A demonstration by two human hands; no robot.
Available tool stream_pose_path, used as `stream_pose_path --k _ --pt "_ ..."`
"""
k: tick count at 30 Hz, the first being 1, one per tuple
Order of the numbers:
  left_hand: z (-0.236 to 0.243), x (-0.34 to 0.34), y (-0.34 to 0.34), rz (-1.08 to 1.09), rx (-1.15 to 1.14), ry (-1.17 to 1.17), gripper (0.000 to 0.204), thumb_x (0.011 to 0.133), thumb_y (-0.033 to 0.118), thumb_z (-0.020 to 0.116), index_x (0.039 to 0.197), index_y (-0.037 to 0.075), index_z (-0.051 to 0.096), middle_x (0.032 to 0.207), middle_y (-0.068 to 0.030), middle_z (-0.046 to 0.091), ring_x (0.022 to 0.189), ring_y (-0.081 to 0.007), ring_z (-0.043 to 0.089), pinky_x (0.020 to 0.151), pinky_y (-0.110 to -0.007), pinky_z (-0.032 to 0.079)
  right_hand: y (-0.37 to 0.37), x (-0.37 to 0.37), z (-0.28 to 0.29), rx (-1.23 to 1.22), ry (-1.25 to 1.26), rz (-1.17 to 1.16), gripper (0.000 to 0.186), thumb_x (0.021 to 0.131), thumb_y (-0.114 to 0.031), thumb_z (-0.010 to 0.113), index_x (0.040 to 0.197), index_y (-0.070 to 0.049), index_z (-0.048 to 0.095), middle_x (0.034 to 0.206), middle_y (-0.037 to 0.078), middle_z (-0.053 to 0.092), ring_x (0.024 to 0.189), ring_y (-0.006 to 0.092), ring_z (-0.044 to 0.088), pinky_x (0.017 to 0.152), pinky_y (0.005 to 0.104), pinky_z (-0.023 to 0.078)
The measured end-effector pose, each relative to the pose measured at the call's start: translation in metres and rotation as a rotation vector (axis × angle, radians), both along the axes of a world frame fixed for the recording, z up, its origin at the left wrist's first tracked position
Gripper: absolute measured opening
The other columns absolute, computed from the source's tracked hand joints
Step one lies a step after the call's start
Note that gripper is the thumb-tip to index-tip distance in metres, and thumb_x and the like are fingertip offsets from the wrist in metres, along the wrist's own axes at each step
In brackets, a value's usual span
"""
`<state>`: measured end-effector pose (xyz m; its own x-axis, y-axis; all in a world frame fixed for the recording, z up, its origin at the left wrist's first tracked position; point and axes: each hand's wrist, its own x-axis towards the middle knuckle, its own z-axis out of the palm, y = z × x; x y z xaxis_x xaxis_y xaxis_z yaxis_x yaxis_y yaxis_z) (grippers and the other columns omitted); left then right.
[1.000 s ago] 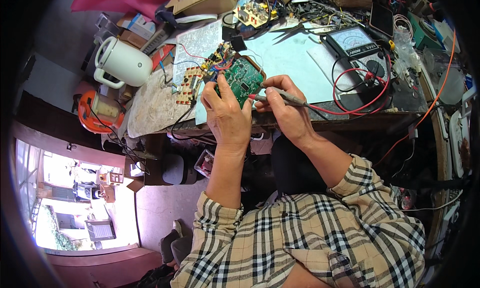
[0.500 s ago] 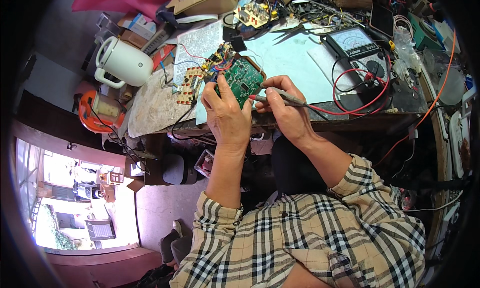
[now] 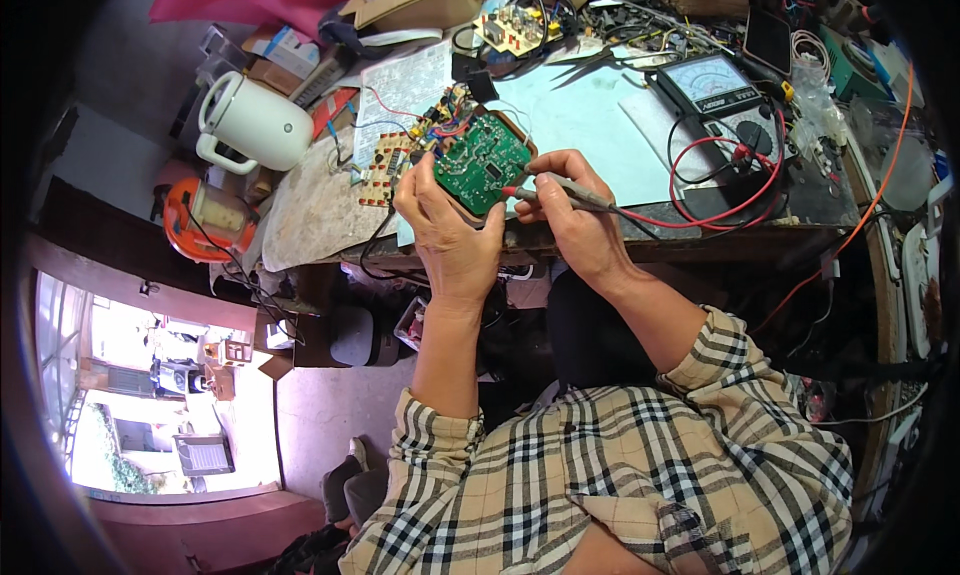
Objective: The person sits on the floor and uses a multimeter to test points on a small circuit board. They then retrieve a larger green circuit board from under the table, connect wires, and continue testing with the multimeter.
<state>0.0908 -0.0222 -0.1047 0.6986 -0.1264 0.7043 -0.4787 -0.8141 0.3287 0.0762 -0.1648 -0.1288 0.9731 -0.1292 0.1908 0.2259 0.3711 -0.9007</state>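
Note:
A green circuit board (image 3: 478, 167) with small dark chips lies tilted at the bench's near edge, coloured wires bunched behind it. My left hand (image 3: 452, 230) grips its left and near edge between fingers and thumb. In my right hand (image 3: 580, 220) are the multimeter's test probes (image 3: 572, 191), held together like chopsticks. The red probe's tip is close to the board's lower right part; whether it touches I cannot tell. The red and black leads run right to an analog multimeter (image 3: 708, 83). A tan circuit board (image 3: 380, 165) with red parts sits left of the green one.
A white kettle (image 3: 255, 125) and an orange container (image 3: 205, 225) stand at the left. Behind lie a printed sheet (image 3: 405, 75), another circuit board (image 3: 512, 27) and a heap of cables (image 3: 650, 25). Pale blue paper (image 3: 590, 110) covers the bench middle. An orange cord (image 3: 880, 180) hangs at the right.
My left fingers have shifted left and lower along the board's edge, and more of its green face shows. My right hand keeps the probes nearly in place.

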Motion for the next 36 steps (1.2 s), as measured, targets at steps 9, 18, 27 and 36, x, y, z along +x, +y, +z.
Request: stream_pose_path --k 9,18,27,36 --pt "-0.011 0.004 0.012 -0.063 -0.1 0.063 0.09 0.065 0.005 0.083 0.139 -0.002 0.032 0.131 -0.021 0.036 0.126 -0.0371 0.039 0.107 -0.044 0.035 0.0 -0.001 0.001 0.012 0.006 0.001 0.018 0.098 -0.01 0.049 0.11 0.002 0.052 0.1 0.01 0.06 0.08 0.0134 0.066 0.07 0.0266 0.057" --pt "-0.008 0.002 0.009 -0.012 -0.056 0.018 0.084 0.066 0.007 0.083 0.136 -0.003 0.038 0.129 -0.0209 0.039 0.125 -0.036 0.04 0.106 -0.043 0.036 0.0 -0.001 0.001 -0.015 -0.004 -0.009 0.018 0.098 -0.01 0.048 0.11 0.002 0.052 0.099 0.01 0.061 0.08 0.0145 0.067 0.071 0.0272 0.058" --pt "-0.01 0.002 0.009 -0.011 -0.057 0.045 0.086 0.066 0.006 0.083 0.138 -0.003 0.038 0.131 -0.0197 0.038 0.125 -0.0352 0.041 0.107 -0.041 0.037 -0.001 -0.002 -0.001 0.015 -0.012 -0.014 0.018 0.099 -0.011 0.048 0.112 0.002 0.052 0.098 0.01 0.063 0.08 0.0129 0.066 0.071 0.0262 0.056" --pt "-0.009 -0.002 0.007 0.007 -0.039 0.04 0.083 0.066 -0.001 0.081 0.137 -0.004 0.038 0.13 -0.0205 0.036 0.125 -0.0376 0.042 0.105 -0.042 0.041 -0.02 0.005 0.01 -0.069 -0.059 -0.116 0.021 0.1 -0.017 0.051 0.108 0.002 0.058 0.09 0.007 0.064 0.074 0.0101 0.064 0.065 0.0239 0.054"
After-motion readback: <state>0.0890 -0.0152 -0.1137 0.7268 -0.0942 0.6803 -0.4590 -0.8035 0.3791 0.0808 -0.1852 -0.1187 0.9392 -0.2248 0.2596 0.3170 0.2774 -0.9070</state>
